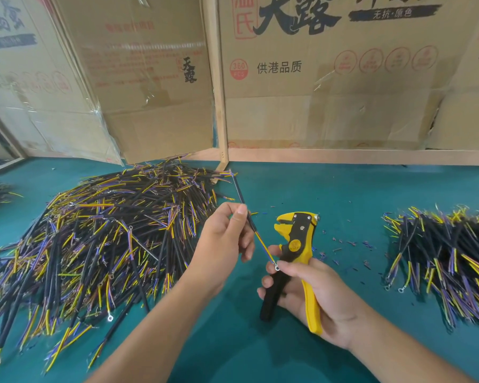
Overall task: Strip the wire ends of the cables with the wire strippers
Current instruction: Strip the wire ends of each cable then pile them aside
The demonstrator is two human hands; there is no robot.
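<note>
Left hand (227,239) pinches a single black-sheathed cable (242,200) between thumb and fingers, mid-length. Right hand (310,294) is wrapped round the handles of the yellow-and-black wire strippers (296,244), thumb touching the ring terminal at the cable's near end.

Cable's long axis runs diagonally: far end up toward the bench's back edge, near end with yellow and blue cores down at the right thumb. Stripper head points up and left, jaws look slightly parted, just right of the cable but not on it. Probably the far, unstripped-looking end has to be swung into the jaws; the left hand is the one steering it.

Big heap of unsorted black cables (100,239) on the left of the teal-covered bench (343,194), smaller stack (443,258) at the right edge, insulation scraps (351,244) between. Printed cardboard boxes (329,73) line the back edge.
</note>
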